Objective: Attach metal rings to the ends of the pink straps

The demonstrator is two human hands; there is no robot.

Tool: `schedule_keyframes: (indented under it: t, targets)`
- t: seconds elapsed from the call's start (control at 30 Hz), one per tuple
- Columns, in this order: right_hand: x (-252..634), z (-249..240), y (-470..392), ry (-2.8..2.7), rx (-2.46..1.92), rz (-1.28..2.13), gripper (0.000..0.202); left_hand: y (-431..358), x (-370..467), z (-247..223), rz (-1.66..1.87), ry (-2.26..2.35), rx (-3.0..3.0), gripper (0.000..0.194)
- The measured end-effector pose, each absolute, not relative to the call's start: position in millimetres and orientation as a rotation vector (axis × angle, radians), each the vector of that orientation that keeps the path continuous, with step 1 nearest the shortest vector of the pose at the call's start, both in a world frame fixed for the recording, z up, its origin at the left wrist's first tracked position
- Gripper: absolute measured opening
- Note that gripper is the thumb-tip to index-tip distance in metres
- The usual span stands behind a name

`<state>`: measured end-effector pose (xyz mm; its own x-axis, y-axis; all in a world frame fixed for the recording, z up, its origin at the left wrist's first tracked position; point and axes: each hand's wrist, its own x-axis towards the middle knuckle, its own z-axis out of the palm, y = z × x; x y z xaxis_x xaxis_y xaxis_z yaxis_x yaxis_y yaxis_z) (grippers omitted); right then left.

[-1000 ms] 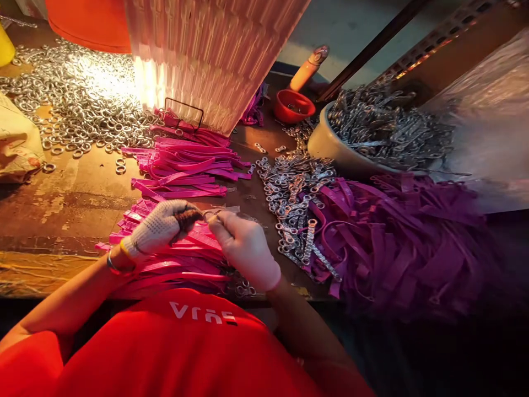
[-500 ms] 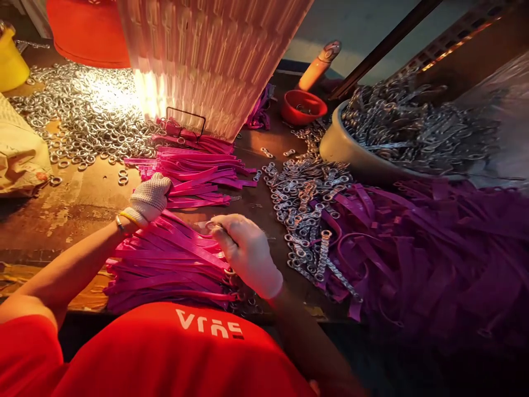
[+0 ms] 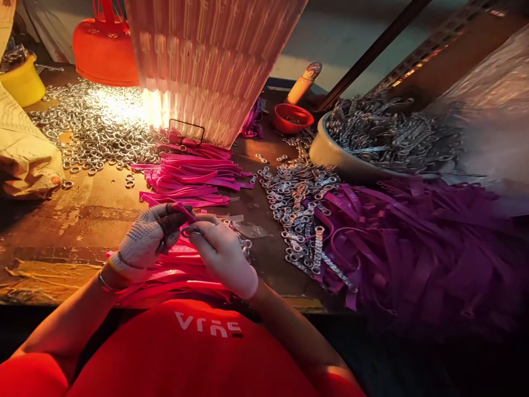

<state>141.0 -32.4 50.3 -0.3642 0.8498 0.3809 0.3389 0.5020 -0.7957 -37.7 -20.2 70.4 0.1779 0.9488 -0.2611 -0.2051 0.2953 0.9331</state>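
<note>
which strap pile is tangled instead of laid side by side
The large purple pile at right, below the pale basin in the picture: its straps cross and curl every way, while the pink straps lie roughly parallel.

lit red lamp point(image 3: 105, 53) beside ribbed translucent sheet point(image 3: 202, 60); yellow tub point(image 3: 25, 84) near crumpled sack point(image 3: 30, 157).

Worn brown tabletop point(image 3: 82, 220); 1 lit red lamp point(image 3: 105, 55); greyish wall point(image 3: 330, 33) behind.
</note>
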Motion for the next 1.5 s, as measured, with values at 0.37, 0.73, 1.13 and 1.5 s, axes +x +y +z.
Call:
schedule_keyframes:
  t: [0.37,0.73,1.13,1.5]
  targets:
    - [160.1,67.9,-43.4,-2.045,-1.14,0.554,0.029,-35.1,-38.1,81.1,0.972,1.006,0.914,0.025]
    - [159.5,57.3,-47.3,-2.434,-1.445,-0.14,0.026,-38.4,-15.0,64.4,0.75,1.177,1.526,0.025]
    - [165.1,69.5,-45.6,-2.571,-1.673,0.228,0.038,-39.7,-15.4,57.4,0.725,1.193,1.451,0.024]
    - [166.4,49.8,-39.5,-2.736,-1.319,0.041,0.031,-28.2,-32.9,68.3,0.618,1.161,1.847,0.019]
